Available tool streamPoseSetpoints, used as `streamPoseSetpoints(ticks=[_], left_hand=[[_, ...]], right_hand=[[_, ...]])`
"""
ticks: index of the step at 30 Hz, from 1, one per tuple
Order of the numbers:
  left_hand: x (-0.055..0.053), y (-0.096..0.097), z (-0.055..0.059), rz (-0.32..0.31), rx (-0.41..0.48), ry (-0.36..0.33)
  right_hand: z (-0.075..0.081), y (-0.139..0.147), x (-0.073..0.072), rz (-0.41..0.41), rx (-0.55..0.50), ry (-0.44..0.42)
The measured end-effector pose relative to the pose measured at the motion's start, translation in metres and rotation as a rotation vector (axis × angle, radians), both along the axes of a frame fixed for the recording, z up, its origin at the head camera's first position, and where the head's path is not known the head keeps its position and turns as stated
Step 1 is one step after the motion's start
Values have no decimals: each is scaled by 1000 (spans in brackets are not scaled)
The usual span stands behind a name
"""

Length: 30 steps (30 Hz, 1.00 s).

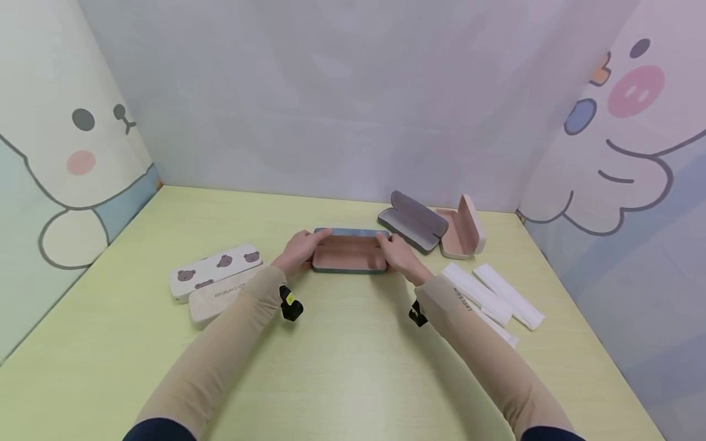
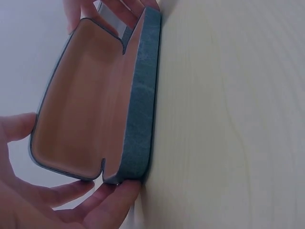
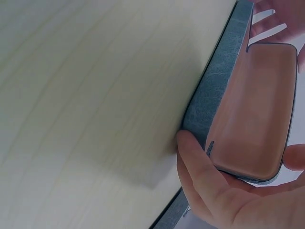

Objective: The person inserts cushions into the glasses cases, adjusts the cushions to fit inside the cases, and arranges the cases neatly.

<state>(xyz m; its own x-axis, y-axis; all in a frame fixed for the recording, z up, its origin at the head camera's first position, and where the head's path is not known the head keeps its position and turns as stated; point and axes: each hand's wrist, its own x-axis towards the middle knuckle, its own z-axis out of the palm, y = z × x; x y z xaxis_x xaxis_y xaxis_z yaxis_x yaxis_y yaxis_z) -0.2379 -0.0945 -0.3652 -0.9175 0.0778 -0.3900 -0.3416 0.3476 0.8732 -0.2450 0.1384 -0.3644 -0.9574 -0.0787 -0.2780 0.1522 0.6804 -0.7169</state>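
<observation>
A blue-green glasses case (image 1: 350, 260) with a pinkish-brown lining sits at the middle of the table, its lid raised. My left hand (image 1: 299, 252) grips its left end, the thumb on the lid's edge and the fingers along the side. At the opposite end my right hand (image 1: 404, 257) holds it the same way. In the left wrist view the lining of the case (image 2: 81, 100) shows bare, and the left fingers (image 2: 112, 207) press against the lid and base. The right wrist view has the right fingers (image 3: 202, 171) at the corner of the base.
Behind, to the right, stand an open grey glasses case (image 1: 413, 222) and an open pink one (image 1: 463, 229). Several white flat packets (image 1: 510, 296) lie at the right. On the left are a bear-print case (image 1: 215, 272) and a closed cream case (image 1: 223, 297), partly behind the left sleeve.
</observation>
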Motion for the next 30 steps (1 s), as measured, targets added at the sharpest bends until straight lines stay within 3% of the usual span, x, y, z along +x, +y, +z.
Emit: streamPoseSetpoints(ticks=[30], left_hand=[[1,-4,3,20,50,-41]], right_hand=[[0,-6,2,-3,-2,1]])
